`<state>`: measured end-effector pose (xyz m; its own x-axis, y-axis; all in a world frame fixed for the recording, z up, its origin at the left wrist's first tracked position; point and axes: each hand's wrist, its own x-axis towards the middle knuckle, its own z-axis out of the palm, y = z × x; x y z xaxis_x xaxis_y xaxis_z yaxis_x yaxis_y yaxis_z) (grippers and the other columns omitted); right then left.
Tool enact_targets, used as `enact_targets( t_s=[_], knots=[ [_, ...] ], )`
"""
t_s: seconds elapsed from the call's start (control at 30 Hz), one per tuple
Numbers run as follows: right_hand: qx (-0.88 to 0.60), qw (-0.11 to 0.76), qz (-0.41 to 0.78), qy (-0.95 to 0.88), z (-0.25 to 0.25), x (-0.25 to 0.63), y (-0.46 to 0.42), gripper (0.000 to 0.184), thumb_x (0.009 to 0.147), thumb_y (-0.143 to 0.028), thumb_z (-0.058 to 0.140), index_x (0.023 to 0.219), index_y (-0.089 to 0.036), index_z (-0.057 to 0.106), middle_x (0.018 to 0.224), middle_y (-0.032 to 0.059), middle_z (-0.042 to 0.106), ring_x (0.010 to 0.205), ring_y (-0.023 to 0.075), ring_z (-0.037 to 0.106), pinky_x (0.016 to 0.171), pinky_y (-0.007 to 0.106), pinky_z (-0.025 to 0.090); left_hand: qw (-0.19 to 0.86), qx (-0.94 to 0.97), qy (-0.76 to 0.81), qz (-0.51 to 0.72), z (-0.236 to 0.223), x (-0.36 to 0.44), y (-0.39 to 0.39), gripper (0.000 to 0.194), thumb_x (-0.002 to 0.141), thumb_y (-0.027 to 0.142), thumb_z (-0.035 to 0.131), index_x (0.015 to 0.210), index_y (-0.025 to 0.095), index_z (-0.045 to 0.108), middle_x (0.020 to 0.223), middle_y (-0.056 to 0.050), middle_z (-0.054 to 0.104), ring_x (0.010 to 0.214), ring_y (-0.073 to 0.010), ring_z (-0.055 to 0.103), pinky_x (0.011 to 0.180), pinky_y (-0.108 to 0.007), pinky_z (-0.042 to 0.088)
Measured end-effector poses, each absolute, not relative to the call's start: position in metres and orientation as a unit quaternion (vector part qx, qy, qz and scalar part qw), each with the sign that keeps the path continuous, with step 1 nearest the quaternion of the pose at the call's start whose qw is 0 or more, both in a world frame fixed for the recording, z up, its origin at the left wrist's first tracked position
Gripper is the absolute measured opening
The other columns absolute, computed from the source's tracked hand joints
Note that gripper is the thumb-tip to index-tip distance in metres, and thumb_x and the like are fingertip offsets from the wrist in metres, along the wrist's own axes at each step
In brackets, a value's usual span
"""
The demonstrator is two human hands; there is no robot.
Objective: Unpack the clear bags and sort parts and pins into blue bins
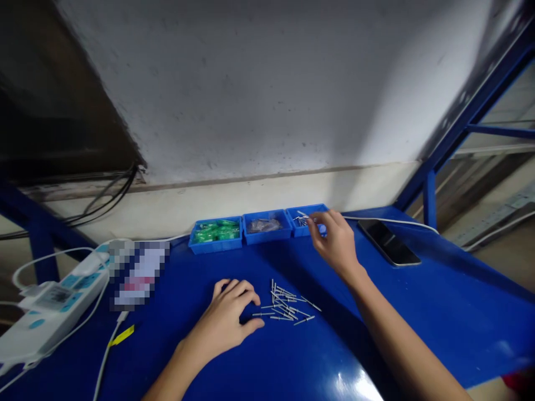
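A loose pile of silver pop rivets (286, 303) lies on the blue tabletop (234, 367). Just left of the pile, my left hand (229, 314) rests low with thumb and fingers apart, its thumb tip close to the nearest rivet. My right hand (334, 239) is over the front edge of the rightmost blue bin (297, 231), pinching a single rivet (302, 214) whose thin end points left. More rivets lie inside that bin, partly hidden behind my fingers.
Beside it stand a blue bin (267, 238) of clear-wrapped pieces and another (217, 245) of green packets. A phone (388, 243) lies at the right. Left are a white power strip (54, 312), cables and a blurred-out flat object (140, 275). The wall rises behind.
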<state>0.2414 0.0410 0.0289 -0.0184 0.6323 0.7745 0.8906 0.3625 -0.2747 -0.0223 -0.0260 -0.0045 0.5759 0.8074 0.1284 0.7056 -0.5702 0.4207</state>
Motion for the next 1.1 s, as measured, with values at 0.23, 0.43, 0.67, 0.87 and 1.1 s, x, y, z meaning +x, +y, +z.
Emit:
enact_targets(
  t_s=[0.23, 0.43, 0.67, 0.87, 1.1],
  knots=[
    [-0.574, 0.348, 0.01, -0.741, -0.008, 0.233, 0.026, 0.023, 0.091, -0.034, 0.044, 0.098, -0.018, 0.058, 0.087, 0.0082, 0.062, 0.084, 0.0215, 0.057, 0.075, 0.033, 0.044, 0.157, 0.868, 0.452, 0.133, -0.02, -0.03, -0.016, 0.014, 0.089, 0.023, 0.045, 0.081, 0.024, 0.056, 0.092, 0.001, 0.061, 0.091, -0.0169, 0.055, 0.097, -0.043, 0.026],
    [-0.389, 0.254, 0.046, -0.884, -0.009, 0.188, -0.003, 0.024, 0.09, -0.034, 0.05, 0.107, -0.019, 0.056, 0.093, 0.0058, 0.062, 0.083, 0.0185, 0.054, 0.073, 0.031, 0.039, 0.16, 0.83, 0.505, 0.177, -0.023, -0.036, -0.004, 0.024, 0.093, 0.032, 0.039, 0.079, 0.022, 0.057, 0.083, 0.0, 0.063, 0.083, -0.0184, 0.057, 0.083, -0.036, 0.035],
    [-0.343, 0.231, -0.023, -0.91, -0.02, 0.177, -0.001, 0.013, 0.092, -0.021, 0.045, 0.087, -0.018, 0.057, 0.076, 0.0029, 0.059, 0.07, 0.016, 0.05, 0.062, 0.03, 0.03, 0.19, 0.81, 0.504, 0.234, -0.032, -0.024, -0.01, 0.033, 0.094, 0.031, 0.035, 0.069, 0.02, 0.053, 0.073, -0.001, 0.063, 0.075, -0.0181, 0.059, 0.077, -0.034, 0.039],
    [-0.394, 0.279, 0.006, -0.876, -0.023, 0.179, 0.0, 0.022, 0.095, -0.023, 0.038, 0.082, -0.017, 0.055, 0.072, 0.0029, 0.061, 0.062, 0.015, 0.05, 0.061, 0.029, 0.03, 0.181, 0.785, 0.484, 0.341, -0.028, -0.023, -0.016, 0.012, 0.088, 0.03, 0.051, 0.094, 0.022, 0.057, 0.085, -0.002, 0.065, 0.081, -0.0172, 0.06, 0.077, -0.03, 0.044],
    [-0.361, 0.283, 0.006, -0.889, -0.017, 0.176, -0.007, 0.019, 0.094, -0.031, 0.042, 0.093, -0.017, 0.054, 0.079, 0.0033, 0.063, 0.066, 0.0157, 0.052, 0.061, 0.029, 0.031, 0.17, 0.77, 0.502, 0.356, -0.03, -0.021, -0.016, 0.02, 0.092, 0.027, 0.041, 0.079, 0.019, 0.054, 0.073, -0.001, 0.061, 0.069, -0.0145, 0.06, 0.068, -0.025, 0.044]
  ],
)
